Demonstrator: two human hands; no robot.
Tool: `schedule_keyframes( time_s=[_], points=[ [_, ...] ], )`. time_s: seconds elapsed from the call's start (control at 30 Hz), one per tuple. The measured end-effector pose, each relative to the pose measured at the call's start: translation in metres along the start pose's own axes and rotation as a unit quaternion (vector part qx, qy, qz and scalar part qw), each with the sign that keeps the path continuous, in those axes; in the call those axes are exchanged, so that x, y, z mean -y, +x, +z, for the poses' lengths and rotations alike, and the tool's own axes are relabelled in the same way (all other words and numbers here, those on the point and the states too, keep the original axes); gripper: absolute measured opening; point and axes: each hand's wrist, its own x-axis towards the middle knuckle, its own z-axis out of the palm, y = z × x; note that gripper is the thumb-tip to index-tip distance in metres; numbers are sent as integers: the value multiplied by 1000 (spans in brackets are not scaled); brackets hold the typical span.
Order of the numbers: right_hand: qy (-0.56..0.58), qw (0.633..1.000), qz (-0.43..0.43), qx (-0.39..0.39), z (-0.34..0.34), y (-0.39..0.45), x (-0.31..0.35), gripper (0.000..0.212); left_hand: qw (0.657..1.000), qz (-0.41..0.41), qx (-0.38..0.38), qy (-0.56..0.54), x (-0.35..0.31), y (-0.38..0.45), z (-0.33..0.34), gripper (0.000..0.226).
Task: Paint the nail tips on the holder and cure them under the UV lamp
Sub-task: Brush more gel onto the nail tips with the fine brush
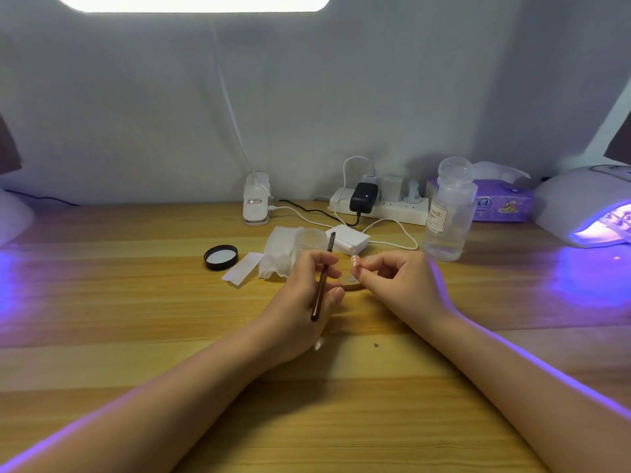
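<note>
Wooden worktop (136, 336) under purple glow. Black jar lid (221, 257) at left beside white wipes (278, 250); open clear jar (310, 238) just behind the hands; power strip (379, 206) and clear bottle (447, 213) farther back. Lit UV lamp (587, 206) at far right, well apart. Left hand (307, 295) curled round a brown brush (322, 285), bristles up. Right hand (399, 285) pinching near a pale nail tip (355, 260) above the wooden holder (351, 285), largely hidden; actual contact unclear.
</note>
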Motion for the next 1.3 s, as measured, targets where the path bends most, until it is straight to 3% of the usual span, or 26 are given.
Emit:
schedule_keyframes(
  time_s=[0.13,0.37,0.57,0.77,1.0,1.3],
  points=[
    [-38,998,-5,49,1,2,0,16,1000,6,-2,0,-2,-1,0,38],
    [-103,993,3,62,0,4,-3,14,1000,3,2,-5,-3,-2,-1,39],
    [-208,975,-31,76,-6,3,0,20,1000,-2,1,1,-4,-3,-1,40],
    [-244,959,-71,121,-17,5,2,24,1000,6,5,0,-4,-4,-2,41],
    [-307,945,-70,93,-22,4,5,24,999,10,31,31,-6,-5,-1,45],
    [-272,951,-50,139,-20,8,1,27,995,4,69,76,-13,-6,0,43]
  ],
)
